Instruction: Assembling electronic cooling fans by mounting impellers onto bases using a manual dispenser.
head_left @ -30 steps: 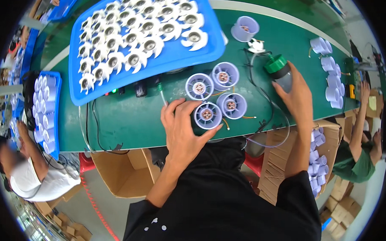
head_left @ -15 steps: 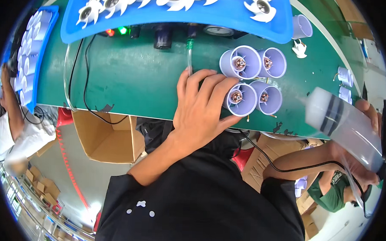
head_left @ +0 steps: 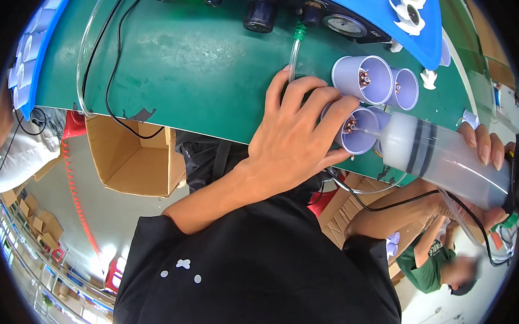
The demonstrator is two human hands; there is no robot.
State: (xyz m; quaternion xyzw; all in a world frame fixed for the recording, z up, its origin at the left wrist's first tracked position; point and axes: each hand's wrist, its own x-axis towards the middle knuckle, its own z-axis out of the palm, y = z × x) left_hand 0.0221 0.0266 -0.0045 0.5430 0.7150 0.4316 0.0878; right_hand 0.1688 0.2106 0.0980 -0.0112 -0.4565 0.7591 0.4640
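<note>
My left hand has its fingers wrapped round the left side of a lavender cup-shaped fan housing. A copper-wound motor core sits inside it. My right hand grips a large clear dispensing syringe, tilted and partly filled with white paste. The syringe's thin needle reaches into the housing, its tip at or very near the core. Behind stand two more housings, one at the left and one at the right. Another, beside the held one, is mostly hidden by the syringe.
A black dispenser box with a gauge stands at the back; a clear air tube runs from it under my left hand. Blue trays hold white fan blades and housings. A cardboard box sits below the green table's edge.
The syringe has moved left from beside the housings, and its needle is now inside the near-left one. My left hand keeps its grip. The whole view has shifted and turned.
</note>
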